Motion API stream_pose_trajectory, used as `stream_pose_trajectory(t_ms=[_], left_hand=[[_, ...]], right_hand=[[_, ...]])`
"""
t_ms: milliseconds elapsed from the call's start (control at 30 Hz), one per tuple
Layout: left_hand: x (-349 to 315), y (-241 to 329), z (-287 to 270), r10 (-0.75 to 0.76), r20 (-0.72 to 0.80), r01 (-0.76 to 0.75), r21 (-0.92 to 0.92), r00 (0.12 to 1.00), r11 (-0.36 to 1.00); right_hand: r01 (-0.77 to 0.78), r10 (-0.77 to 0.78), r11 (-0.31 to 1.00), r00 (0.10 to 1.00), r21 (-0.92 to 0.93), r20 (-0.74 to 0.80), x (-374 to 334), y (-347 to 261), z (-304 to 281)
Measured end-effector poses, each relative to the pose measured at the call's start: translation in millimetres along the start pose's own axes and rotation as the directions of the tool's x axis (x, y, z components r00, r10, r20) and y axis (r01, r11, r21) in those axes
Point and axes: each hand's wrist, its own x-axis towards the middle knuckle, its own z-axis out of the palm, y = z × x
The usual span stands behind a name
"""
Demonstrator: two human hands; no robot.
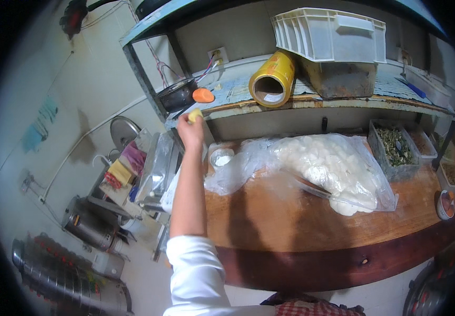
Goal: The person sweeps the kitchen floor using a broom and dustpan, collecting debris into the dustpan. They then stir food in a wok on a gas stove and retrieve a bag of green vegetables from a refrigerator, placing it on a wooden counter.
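Observation:
My left hand reaches out to the front edge of the shelf, its fingers closed round a small pale yellow piece. What kind of thing the piece is, I cannot make out. Just beyond it, an orange piece like cut carrot lies at the shelf's edge, beside a dark round pot. Below, on the wooden worktop, a large clear plastic bag holds many flat white dough pieces, some spilling from its near edge. My right hand is out of view.
On the shelf are a yellow roll of wrap and a white plastic crate stacked on another bin. Tubs of chopped greens and a small bowl stand at the right. Metal pots are at the lower left.

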Motion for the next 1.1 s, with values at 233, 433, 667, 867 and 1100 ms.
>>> stream_pose_trajectory(t_ms=[233,433,667,867,1100], left_hand=[[70,-22,37,-0.166,0.046,0.154,0.200,0.985,0.968],[71,-66,20,-0.081,0.008,0.082,-0.146,0.997,0.986],[-246,20,-109,-0.064,0.646,0.495,-0.513,0.760,0.701],[-542,32,-291,-0.278,0.748,0.519,-0.103,0.603,0.849],[-618,57,-420,-0.561,0.657,0.733,0.018,0.504,0.679]], right_hand=[[-0.070,0.065,0.996,0.995,-0.055,-0.078,-28,6,39],[-0.041,0.037,0.989,0.999,-0.140,-0.031,-24,6,56],[0.103,-0.086,0.943,0.994,-0.317,0.069,5,22,52],[0.300,-0.061,0.858,0.865,-0.416,0.499,11,1,111],[0.312,-0.041,0.950,0.064,0.019,0.997,-206,-53,270]])
